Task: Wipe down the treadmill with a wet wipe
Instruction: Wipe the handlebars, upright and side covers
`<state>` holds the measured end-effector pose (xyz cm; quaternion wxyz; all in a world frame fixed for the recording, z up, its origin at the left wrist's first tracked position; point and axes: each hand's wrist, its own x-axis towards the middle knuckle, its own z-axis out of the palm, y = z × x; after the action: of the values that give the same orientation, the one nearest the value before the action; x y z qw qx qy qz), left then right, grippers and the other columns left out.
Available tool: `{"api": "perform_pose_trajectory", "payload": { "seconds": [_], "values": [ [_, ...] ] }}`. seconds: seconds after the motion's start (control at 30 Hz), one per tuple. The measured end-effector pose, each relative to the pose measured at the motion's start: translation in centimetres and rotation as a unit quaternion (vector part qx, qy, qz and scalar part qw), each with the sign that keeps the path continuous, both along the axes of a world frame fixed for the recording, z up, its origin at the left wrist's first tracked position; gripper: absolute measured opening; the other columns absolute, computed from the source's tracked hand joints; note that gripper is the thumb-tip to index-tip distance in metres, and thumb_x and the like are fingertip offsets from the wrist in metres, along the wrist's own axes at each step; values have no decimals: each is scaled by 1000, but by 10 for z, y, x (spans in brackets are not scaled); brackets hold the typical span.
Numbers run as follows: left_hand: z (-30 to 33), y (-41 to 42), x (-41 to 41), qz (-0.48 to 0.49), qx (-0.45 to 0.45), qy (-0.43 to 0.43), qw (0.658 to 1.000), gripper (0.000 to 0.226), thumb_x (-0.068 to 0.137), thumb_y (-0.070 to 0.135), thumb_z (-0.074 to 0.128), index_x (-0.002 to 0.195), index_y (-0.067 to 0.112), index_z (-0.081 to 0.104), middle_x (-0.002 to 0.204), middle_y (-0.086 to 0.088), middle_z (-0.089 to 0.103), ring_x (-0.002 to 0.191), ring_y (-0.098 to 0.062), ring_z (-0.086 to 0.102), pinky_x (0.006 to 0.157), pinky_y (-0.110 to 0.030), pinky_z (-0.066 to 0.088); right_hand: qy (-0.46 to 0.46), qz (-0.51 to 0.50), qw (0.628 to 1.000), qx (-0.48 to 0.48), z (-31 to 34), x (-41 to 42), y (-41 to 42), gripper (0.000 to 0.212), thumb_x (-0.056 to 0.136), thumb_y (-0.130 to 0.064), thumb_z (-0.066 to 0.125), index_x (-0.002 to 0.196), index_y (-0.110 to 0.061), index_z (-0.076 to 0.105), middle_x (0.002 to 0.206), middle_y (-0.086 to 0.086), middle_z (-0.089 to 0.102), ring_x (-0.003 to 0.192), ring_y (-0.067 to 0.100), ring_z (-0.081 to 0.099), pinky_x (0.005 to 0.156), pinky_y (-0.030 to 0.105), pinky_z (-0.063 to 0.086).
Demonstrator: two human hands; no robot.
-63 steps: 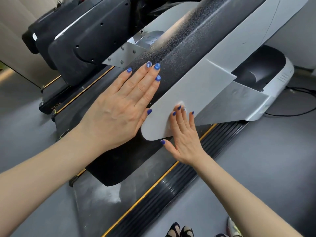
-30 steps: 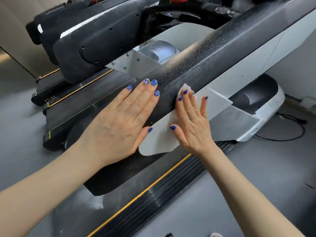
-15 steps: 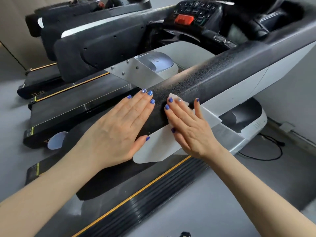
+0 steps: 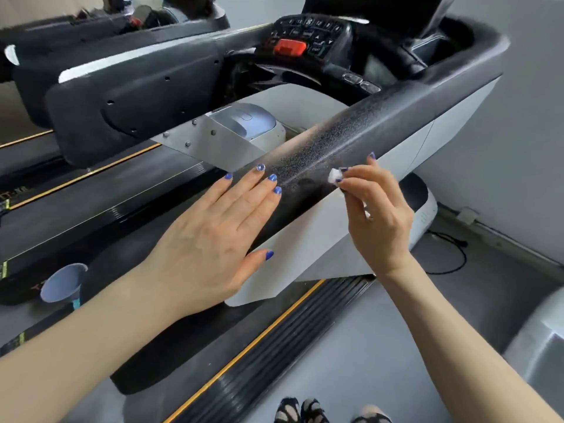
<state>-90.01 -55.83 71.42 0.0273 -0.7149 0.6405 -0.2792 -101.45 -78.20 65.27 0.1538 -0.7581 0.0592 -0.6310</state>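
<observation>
Right now, from the head view, the right hand (image 4: 377, 218) pinches a small balled wet wipe (image 4: 334, 176) at its fingertips, touching the treadmill's black side rail (image 4: 360, 138). That rail's long axis climbs away up-right toward the console (image 4: 308, 35). Just left of the wipe, the left hand (image 4: 210, 239) lies flat, fingers straight, on the rail.

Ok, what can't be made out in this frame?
- Wet wipe, head view: mostly hidden in the right hand; its size is unclear.
- Keypad: labels too blurred to read.
- Rail beneath the left hand: covered.
- Shoes: cut off by the bottom edge.
</observation>
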Motion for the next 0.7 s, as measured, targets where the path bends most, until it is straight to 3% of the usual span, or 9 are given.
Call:
{"api": "perform_pose_trajectory", "payload": {
  "seconds": [0.07, 0.13, 0.2, 0.3, 0.43, 0.5, 0.57, 0.63, 0.7],
  "values": [
    [2, -12, -1, -7, 0, -4, 1000, 66, 101, 41, 41, 151, -2, 40, 159, -17, 38, 152, -30, 26, 120, -51, 30, -14, -47, 998, 24, -3, -1, -1, 12, 90, 7, 70, 84, -1, 76, 92, 9, 74, 96, 21, 69, 110, 54, 40],
    [7, -26, 1, -5, -6, -3, 1000, 65, 100, 40, 42, 150, -2, 41, 158, -17, 40, 151, -30, 28, 119, -50, 31, -15, -32, 998, 54, -2, 0, 3, 9, 89, -1, 75, 89, -10, 78, 95, -1, 75, 97, 22, 69, 100, 54, 45],
    [11, -38, 3, 0, -7, 6, 1000, 64, 99, 38, 43, 149, -2, 42, 157, -17, 40, 151, -30, 29, 120, -50, 31, -20, 18, 995, 100, -7, 6, 5, 12, 88, 3, 74, 94, -7, 78, 103, 2, 73, 92, 21, 68, 86, 45, 52],
    [13, -49, 7, 18, 8, 21, 1000, 65, 99, 38, 40, 151, -1, 39, 159, -15, 37, 152, -30, 26, 121, -50, 29, -33, 21, 986, 162, -18, 18, 11, 12, 89, 8, 70, 97, 0, 76, 108, 16, 61, 88, 20, 59, 80, 27, 53],
    [12, -60, 8, 20, 34, 25, 999, 66, 99, 37, 38, 153, -1, 35, 162, -14, 32, 154, -28, 22, 121, -49, 28, -91, -81, 977, 173, -36, 32, 20, 15, 94, 1, 68, 101, -11, 74, 97, 13, 67, 90, 23, 62, 80, 44, 51],
    [13, -64, 7, 13, 43, 28, 999, 66, 99, 36, 38, 154, 0, 32, 164, -14, 29, 154, -28, 20, 122, -49, 27, -100, -117, 975, 159, -43, 36, 28, 23, 95, 4, 65, 106, -13, 77, 106, 9, 71, 98, 24, 67, 87, 50, 49],
    [13, -66, 7, 4, 49, 24, 998, 66, 100, 35, 36, 155, 1, 31, 165, -13, 26, 154, -27, 20, 122, -49, 27, -60, -96, 977, 181, -53, 39, 45, 33, 96, 6, 55, 123, -5, 70, 130, 12, 65, 121, 28, 63, 107, 55, 41],
    [16, -68, 7, -10, 57, 24, 998, 65, 100, 34, 34, 156, 1, 30, 165, -13, 25, 154, -27, 20, 122, -48, 27, -4, -27, 973, 231, -61, 41, 64, 45, 99, -6, 48, 144, 0, 49, 154, 14, 41, 145, 29, 40, 123, 53, 18],
    [18, -71, 8, -24, 69, 25, 997, 64, 100, 31, 33, 156, 1, 29, 166, -13, 23, 155, -26, 18, 123, -47, 24, 26, 40, 960, 276, -64, 44, 78, 56, 102, -20, 40, 153, 0, 29, 164, 12, 18, 154, 28, 18, 125, 49, 0]
  ]
}}
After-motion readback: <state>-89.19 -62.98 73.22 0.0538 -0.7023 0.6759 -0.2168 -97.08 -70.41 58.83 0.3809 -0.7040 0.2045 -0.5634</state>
